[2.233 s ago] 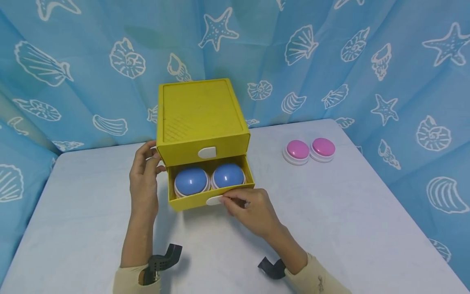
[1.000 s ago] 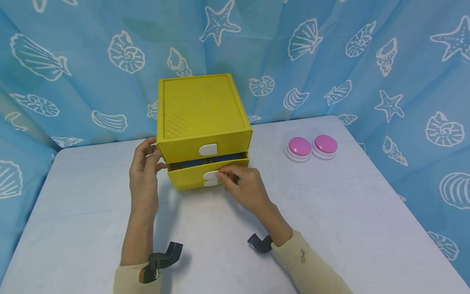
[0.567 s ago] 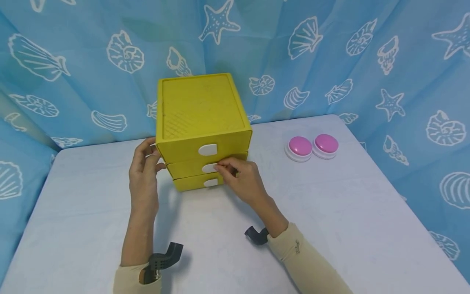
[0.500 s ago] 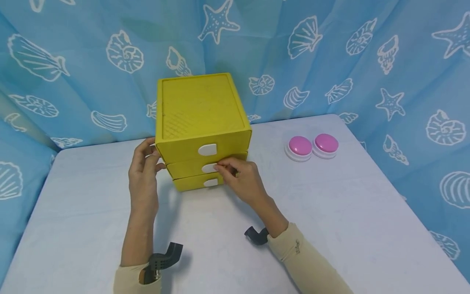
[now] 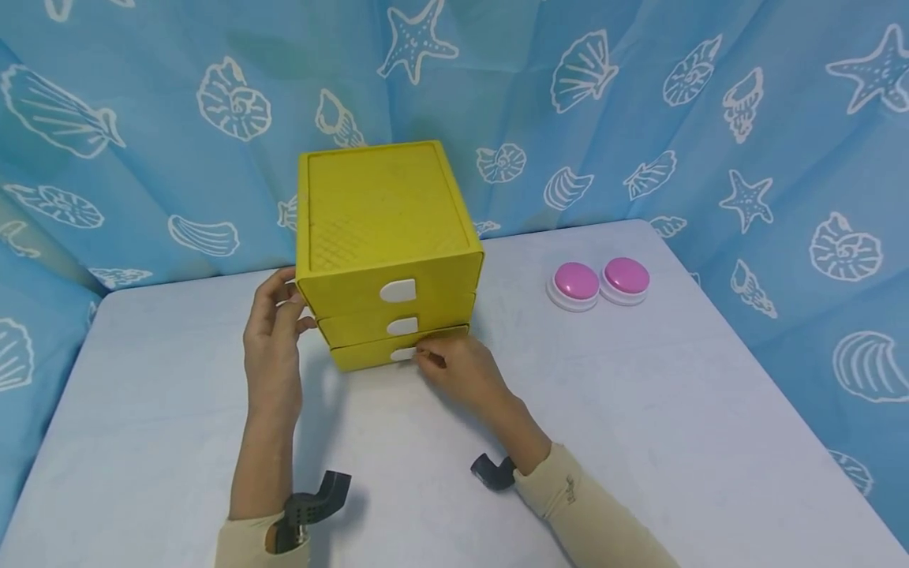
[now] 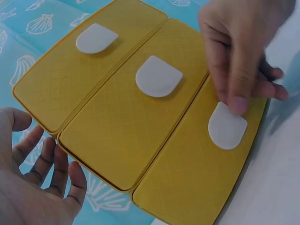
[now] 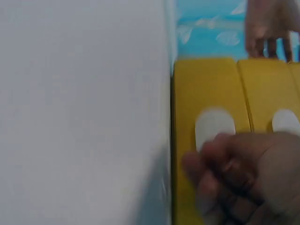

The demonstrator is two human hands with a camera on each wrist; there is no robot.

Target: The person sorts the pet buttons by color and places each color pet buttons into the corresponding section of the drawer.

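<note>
A yellow three-drawer box (image 5: 387, 209) stands against the curtain, each drawer front bearing a white tab handle. My left hand (image 5: 273, 347) rests its fingers at the box's left side, loosely bent and not wrapped round anything; the left wrist view shows its fingertips (image 6: 77, 176) by the drawers' side edges. With thumb and fingers, my right hand (image 5: 465, 371) pinches the bottom drawer's handle (image 6: 227, 129), partly covering it. In the right wrist view, that hand is blurred. The top handle (image 5: 398, 290) and middle handle (image 5: 402, 326) are untouched. The drawers' contents are hidden.
Two pink-topped round white push buttons (image 5: 577, 282) sit side by side at the table's back right. The white table (image 5: 639, 410) ends at a blue seashell curtain (image 5: 497, 95) behind. Black wrist mounts (image 5: 319, 501) stick out from both forearms.
The middle drawer, earlier pulled out with two blue-domed round things inside, has been pushed in. My right hand has moved from its handle down to the bottom one. The left hand stays put.
</note>
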